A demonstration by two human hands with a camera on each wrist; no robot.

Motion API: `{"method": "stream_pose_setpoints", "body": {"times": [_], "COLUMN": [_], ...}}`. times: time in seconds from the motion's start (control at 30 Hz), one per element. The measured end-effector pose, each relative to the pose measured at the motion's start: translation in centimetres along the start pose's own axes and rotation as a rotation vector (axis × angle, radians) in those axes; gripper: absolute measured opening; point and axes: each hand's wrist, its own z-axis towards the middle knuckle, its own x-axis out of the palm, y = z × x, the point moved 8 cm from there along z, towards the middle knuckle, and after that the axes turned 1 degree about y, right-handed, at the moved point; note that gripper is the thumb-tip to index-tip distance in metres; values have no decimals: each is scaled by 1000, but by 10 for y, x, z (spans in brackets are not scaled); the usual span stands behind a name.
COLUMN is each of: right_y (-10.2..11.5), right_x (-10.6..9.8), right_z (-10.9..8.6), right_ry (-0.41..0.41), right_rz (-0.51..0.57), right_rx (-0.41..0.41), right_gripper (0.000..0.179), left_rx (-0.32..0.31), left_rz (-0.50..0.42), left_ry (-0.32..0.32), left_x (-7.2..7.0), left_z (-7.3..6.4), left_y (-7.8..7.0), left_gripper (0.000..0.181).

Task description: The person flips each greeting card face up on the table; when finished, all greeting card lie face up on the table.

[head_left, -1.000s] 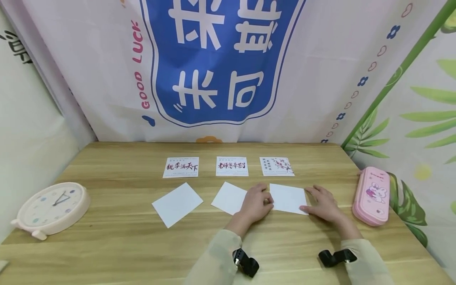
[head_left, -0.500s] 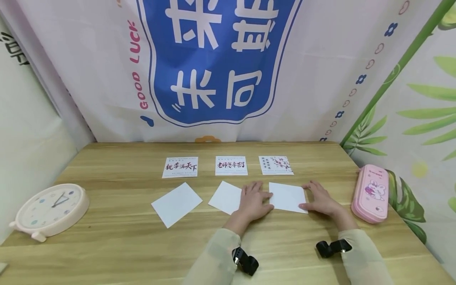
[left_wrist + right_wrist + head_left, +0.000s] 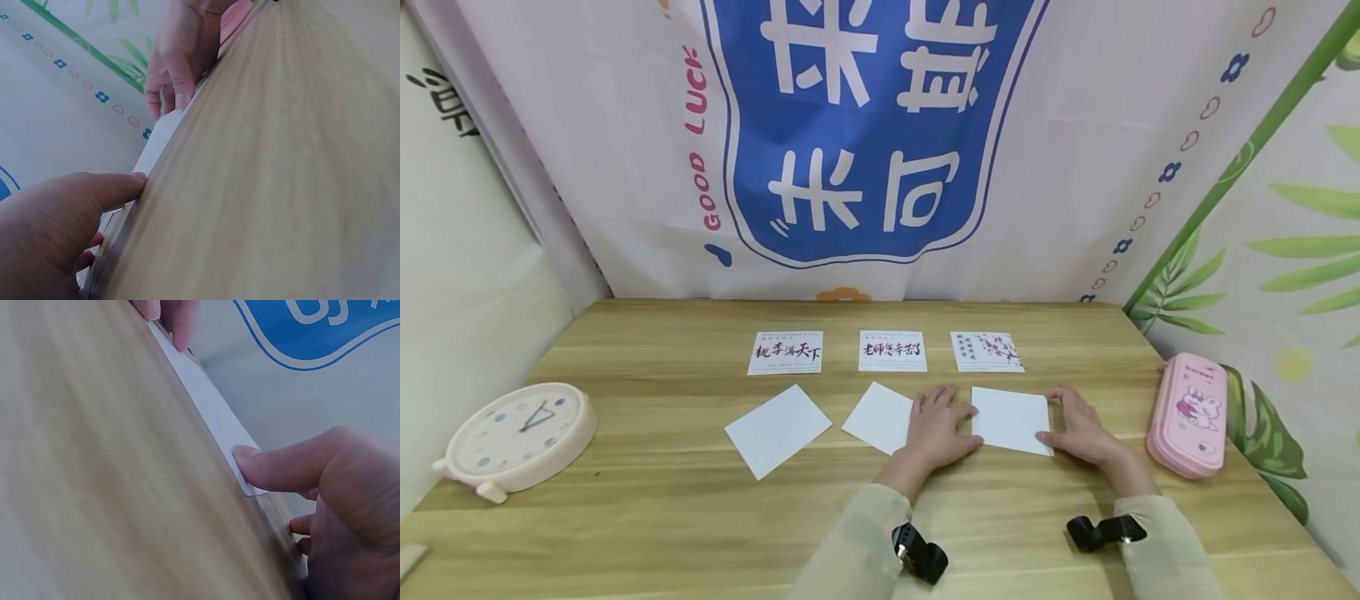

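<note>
A pale cloth backdrop [image 3: 1060,158] with a blue panel of white characters hangs behind the wooden desk [image 3: 685,533], which carries everything else. Two light sleeves [image 3: 853,542] reach in over its near edge. A round, pale pink clock [image 3: 512,433] lies face up at the left side of the desk, and a pink pencil case [image 3: 1189,417] with a cartoon animal on it lies at the right side, beyond the right hand.

The left hand [image 3: 936,429] has a wide grip, fingers spread and thumb apart, the thumb tip touching the left edge of the right-hand blank card [image 3: 1011,421]. The right hand [image 3: 1082,429] also has a wide grip, its thumb resting on the near right corner of that card and its index finger at the far right corner. The card lies flat on the desk between the hands.

The middle blank card [image 3: 880,417] is partly hidden under the left hand; the left-hand blank card [image 3: 777,431] lies slanted, well apart from both hands. Behind these, three printed cards [image 3: 892,351] form a row. A small black device [image 3: 919,554] sits at each wrist.
</note>
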Motion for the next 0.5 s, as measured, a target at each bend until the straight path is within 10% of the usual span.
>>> {"method": "stream_pose_setpoints", "body": {"times": [0.5], "right_y": [0], "right_x": [2], "right_z": [-1], "right_ry": [16], "right_rz": [-2], "right_rx": [-34], "right_gripper": [61], "left_rx": [-40], "left_rz": [-33], "left_ry": [12], "left_x": [2], "left_z": [4], "left_y": [1], "left_gripper": [51]}}
